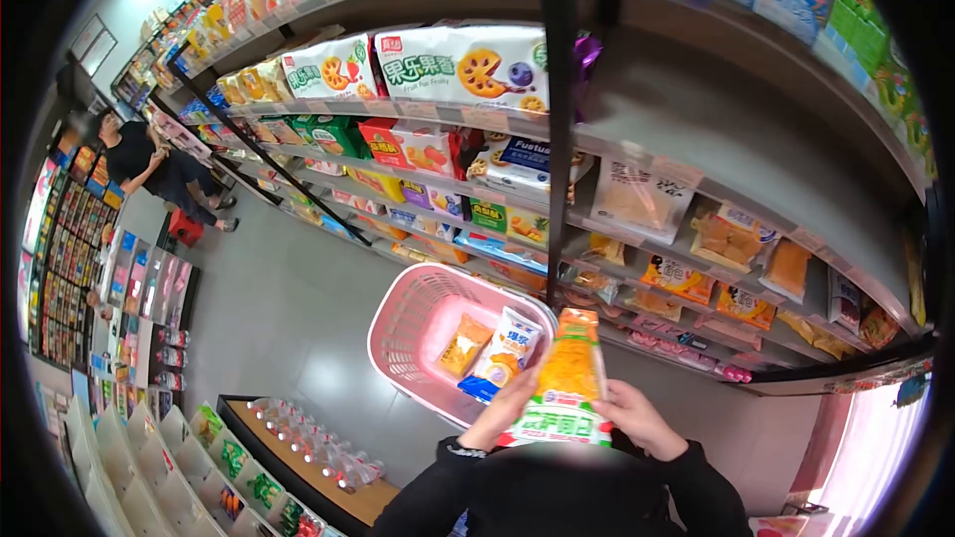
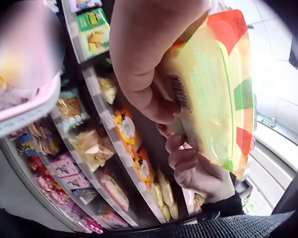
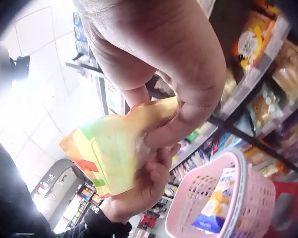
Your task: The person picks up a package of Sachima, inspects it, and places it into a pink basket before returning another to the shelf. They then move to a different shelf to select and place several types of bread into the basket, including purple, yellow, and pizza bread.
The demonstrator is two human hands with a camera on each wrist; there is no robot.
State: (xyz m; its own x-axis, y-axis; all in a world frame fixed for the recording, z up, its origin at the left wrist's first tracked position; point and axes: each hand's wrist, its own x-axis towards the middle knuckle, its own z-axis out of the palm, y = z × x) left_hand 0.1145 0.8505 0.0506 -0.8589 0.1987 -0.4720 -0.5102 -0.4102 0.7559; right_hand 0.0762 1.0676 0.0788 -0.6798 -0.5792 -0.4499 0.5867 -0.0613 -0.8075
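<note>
A packaged pizza bread (image 1: 572, 368), with a yellow-orange window and a green and white label, is held up in front of the body by both hands. The left hand (image 1: 505, 412) grips its left edge; the right hand (image 1: 642, 420) holds the right edge. In the left wrist view, the pale yellow back of the pack with a barcode (image 2: 177, 93) shows between the left hand (image 2: 149, 64) and the right hand's curled fingers (image 2: 185, 161). Just beyond it stands a pink shopping basket (image 1: 398, 323), holding a blue and white snack bag (image 1: 505, 353) and an orange packet (image 1: 464, 343).
Tall shelves of boxed and bagged snacks (image 1: 463, 65) run along the far side and right. A grey aisle floor (image 1: 269, 288) leads left to a person in black (image 1: 149, 159). Nearer left, bottles (image 1: 313, 443) stand on a wooden ledge beside white bins (image 1: 149, 457).
</note>
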